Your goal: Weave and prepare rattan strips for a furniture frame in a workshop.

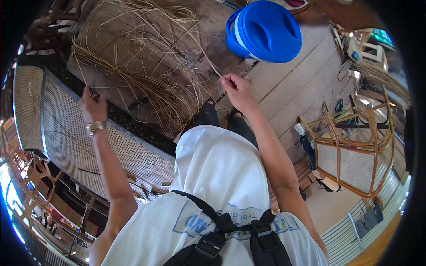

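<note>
Your right hand pinches a cane strand at frame centre, left hand fisted on the woven panel; pull taut next

Sunlit plank floor, blue bucket, rattan chair frame.

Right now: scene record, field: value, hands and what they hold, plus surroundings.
left hand: raised over the woven cane panel, closed on a thin strand; wristwatch on the wrist
right hand: pinching a thin cane strand that runs up and left
material: loose bundle of cane strips lying on a board ahead of the person
bucket: blue bucket with lid, on the plank floor
right side: rattan chair frame tipped on its side
person: white shirt, black harness straps on the chest
</note>
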Available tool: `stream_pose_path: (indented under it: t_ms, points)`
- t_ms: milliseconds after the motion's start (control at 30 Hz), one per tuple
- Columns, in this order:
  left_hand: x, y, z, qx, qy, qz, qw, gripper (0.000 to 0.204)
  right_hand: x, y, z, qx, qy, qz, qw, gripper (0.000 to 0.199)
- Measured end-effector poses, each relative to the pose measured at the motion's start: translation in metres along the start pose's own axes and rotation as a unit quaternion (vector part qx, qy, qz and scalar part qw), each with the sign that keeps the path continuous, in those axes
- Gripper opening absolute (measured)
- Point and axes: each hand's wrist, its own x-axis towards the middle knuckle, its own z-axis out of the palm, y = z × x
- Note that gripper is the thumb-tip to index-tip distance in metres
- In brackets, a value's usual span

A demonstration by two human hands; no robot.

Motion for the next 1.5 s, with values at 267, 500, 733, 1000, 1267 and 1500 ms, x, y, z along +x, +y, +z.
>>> stream_pose_path:
  t_ms: [267,500,733,1000,1267,1500]
  points:
    - [-0.066,0.224,0.091,-0.687,-0.479,-0.218,0.501,0.029,-0.009,0.002,0.017,0.227,-0.110,0.130,0.959,0.021]
    - [-0.025,0.209,0.155,-0.671,-0.360,-0.236,0.604,0.022,0.016,0.045,0.020,-0.015,-0.028,0.124,0.992,0.014]
    - [-0.006,0.210,0.201,-0.625,-0.333,-0.215,0.672,0.024,0.019,0.053,0.022,-0.297,0.039,0.006,0.954,0.014]
    - [-0.002,0.208,0.213,-0.582,-0.340,-0.217,0.706,0.024,0.022,0.043,0.030,-0.314,0.072,0.035,0.946,0.011]
    - [-0.016,0.203,0.205,-0.329,-0.231,-0.165,0.900,0.054,0.020,0.068,0.038,-0.391,0.078,-0.071,0.914,0.017]
    - [-0.070,0.176,0.133,-0.216,-0.203,-0.015,0.955,0.046,0.027,0.063,0.042,-0.425,0.073,-0.080,0.899,0.015]
